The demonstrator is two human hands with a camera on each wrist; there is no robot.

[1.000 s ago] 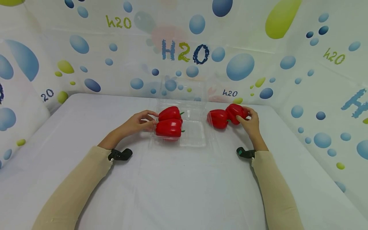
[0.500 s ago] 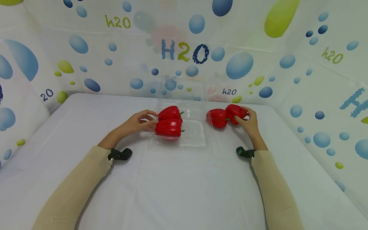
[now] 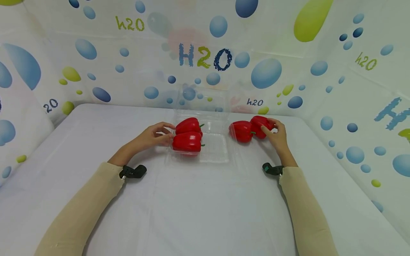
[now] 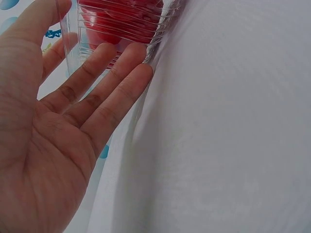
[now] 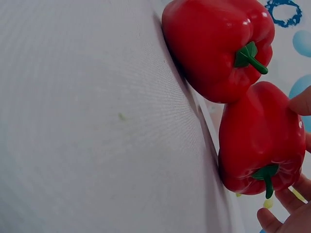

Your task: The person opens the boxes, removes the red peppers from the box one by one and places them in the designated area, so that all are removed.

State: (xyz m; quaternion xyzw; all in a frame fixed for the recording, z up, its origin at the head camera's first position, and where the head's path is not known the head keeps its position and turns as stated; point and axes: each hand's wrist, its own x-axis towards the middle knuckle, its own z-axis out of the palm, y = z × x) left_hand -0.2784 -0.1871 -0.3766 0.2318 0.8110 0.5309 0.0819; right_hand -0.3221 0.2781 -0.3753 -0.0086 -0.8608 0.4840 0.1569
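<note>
A clear hinged plastic container [image 3: 215, 147] stands with its lid raised at the back of the table. Two red bell peppers lie in its left half, a front one [image 3: 187, 142] and a rear one [image 3: 187, 126]. My left hand [image 3: 156, 135] holds the container's left rim between thumb and index finger; the other fingers [image 4: 114, 99] stretch along its ribbed wall. Right of the container sits a third red bell pepper [image 3: 242, 131]. Touching it is a fourth pepper [image 5: 262, 141], which my right hand [image 3: 277, 133] grips from the right. Some right fingers are hidden behind that pepper.
A white cloth covers the table [image 3: 205, 206]. Behind it hangs a patterned curtain [image 3: 153, 67] with blue and green drops, close to the container's lid. Each wrist carries a black camera mount, the left mount [image 3: 132, 171] and the right mount [image 3: 272, 169].
The head view has shifted very slightly. Both hands keep their places, the left at the container and the right on the bell pepper, which stays beside the other one.
</note>
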